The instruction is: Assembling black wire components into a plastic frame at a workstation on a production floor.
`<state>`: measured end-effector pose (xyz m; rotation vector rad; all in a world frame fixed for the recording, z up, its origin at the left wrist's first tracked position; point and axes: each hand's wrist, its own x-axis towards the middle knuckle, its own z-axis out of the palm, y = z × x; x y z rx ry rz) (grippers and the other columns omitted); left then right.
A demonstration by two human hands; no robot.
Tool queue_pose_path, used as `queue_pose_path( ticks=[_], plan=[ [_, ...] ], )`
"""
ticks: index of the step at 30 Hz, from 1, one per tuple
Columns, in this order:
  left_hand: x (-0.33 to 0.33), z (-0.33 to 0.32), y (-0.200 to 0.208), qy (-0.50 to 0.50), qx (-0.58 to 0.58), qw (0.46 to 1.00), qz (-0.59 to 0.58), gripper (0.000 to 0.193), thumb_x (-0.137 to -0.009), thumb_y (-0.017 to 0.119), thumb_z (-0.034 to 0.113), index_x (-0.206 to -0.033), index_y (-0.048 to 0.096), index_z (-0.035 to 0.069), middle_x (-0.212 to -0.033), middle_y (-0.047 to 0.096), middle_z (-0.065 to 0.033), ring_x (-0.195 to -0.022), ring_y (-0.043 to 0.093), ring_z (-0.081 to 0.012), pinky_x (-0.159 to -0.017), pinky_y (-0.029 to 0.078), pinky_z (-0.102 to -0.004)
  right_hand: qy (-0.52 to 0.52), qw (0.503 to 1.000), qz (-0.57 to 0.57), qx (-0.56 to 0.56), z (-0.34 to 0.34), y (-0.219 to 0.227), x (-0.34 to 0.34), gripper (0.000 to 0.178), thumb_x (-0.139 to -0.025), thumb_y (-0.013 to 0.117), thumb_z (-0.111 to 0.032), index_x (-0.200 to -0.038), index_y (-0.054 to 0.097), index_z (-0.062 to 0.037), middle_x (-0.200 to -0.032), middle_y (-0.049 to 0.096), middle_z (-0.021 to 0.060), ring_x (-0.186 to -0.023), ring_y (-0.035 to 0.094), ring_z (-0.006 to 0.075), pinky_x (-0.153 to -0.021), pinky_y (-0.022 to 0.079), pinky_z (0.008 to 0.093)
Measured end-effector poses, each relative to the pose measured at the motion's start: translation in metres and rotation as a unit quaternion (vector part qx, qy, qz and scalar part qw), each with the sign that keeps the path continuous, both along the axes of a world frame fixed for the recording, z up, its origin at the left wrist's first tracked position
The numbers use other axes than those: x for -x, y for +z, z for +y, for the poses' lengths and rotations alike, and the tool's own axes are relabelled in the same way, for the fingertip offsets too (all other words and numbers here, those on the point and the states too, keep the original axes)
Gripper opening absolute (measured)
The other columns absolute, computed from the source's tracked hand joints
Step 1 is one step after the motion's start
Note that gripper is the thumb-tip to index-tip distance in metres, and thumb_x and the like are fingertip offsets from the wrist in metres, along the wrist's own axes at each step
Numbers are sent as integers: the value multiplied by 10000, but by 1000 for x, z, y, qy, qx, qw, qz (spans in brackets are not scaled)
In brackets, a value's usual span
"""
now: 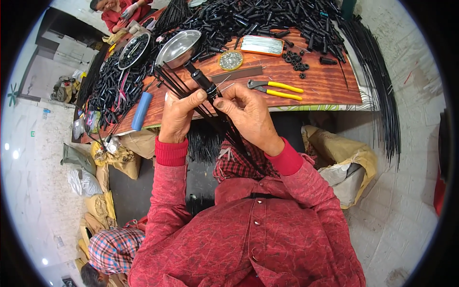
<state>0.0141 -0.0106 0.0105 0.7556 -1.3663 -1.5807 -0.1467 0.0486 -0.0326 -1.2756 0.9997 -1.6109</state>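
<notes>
Both hands are up over my lap, closed on an umbrella frame [202,80] with a black tubular part at its top and long thin black ribs trailing down to my lap. My left hand [178,112] wraps round several ribs, its thumb against the tubular part. Thumb and fingers of my right hand [252,117] pinch the frame just below that part, where a thin wire seems to stick out. Just beyond the right hand, yellow-handled end-cutting pliers [282,90] lie on the table. The exact spot between my fingertips is hidden.
On the wooden table [330,93] are a yellow dish of small metal bits [231,60], an orange tray of wires [262,45], small black notched rings [295,60], a metal bowl [178,48], a blue cylinder [141,111] and heaped black tubes [224,19]. Another person [122,16] sits far left.
</notes>
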Motion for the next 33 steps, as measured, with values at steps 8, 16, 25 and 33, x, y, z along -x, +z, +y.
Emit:
queue_pose_path(
  ticks=[8,16,25,33],
  plan=[
    [-5,-5,-8,0,-2,1000,19,351,-780,789,140,-1067,670,-23,-953,688,-62,-866,635,-150,-804,499,-285,-3,999,37,-21,1,3,-2,141,-906,672,-112,-865,594,-2,-724,541,-38,-666,469,31,-578,392,205],
    [-9,-6,-9,-17,-20,1000,8,366,-788,784,166,-1072,665,-33,-952,686,-64,-883,637,-153,-816,498,-285,17,997,44,-60,1,5,-3,111,-915,641,-79,-866,583,2,-762,545,-22,-705,485,34,-609,406,207],
    [-10,-9,-14,-36,-20,999,24,338,-814,760,153,-1075,669,-41,-958,693,-82,-885,645,-158,-832,516,-309,48,996,15,-75,-3,4,0,106,-913,652,-79,-866,587,-9,-789,581,-19,-717,512,38,-633,427,207],
    [-8,-18,-22,-58,-48,996,49,330,-838,739,148,-1103,656,-30,-958,690,-63,-851,648,-140,-754,539,-270,58,996,-14,-71,-8,0,-1,129,-912,657,-85,-841,567,-27,-794,598,-13,-746,537,39,-666,444,202]
  ],
)
